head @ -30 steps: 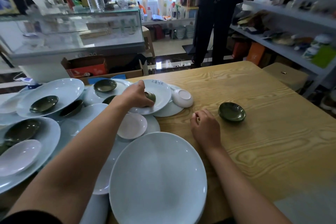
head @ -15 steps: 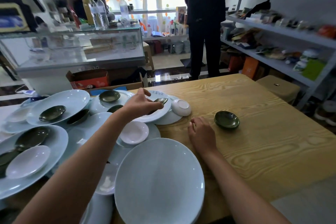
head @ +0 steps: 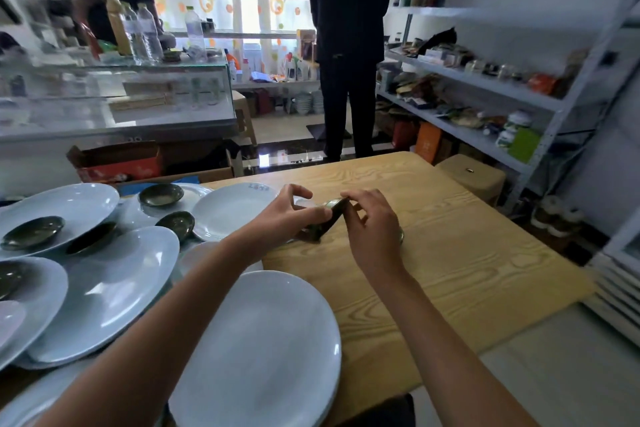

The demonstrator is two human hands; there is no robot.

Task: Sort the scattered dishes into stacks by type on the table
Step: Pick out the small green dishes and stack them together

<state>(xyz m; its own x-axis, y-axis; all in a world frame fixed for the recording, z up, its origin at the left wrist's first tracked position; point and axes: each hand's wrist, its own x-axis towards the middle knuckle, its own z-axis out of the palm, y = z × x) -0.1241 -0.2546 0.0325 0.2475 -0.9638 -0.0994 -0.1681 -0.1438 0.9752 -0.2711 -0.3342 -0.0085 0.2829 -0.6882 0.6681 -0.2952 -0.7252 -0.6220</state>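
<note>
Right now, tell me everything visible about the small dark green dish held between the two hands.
The small dark green dish is a shallow, glossy round saucer that looks ceramic. It is tilted steeply on edge above the wooden table, its far rim raised. The left hand grips it from the left and the right hand pinches its upper rim. Much of it is hidden by the fingers.

- Bare wooden tabletop point(head: 467, 263) lies open at centre right of the frame.
- White plates point(head: 104, 288) and dark green saucers point(head: 161, 194) crowd the left side.
</note>
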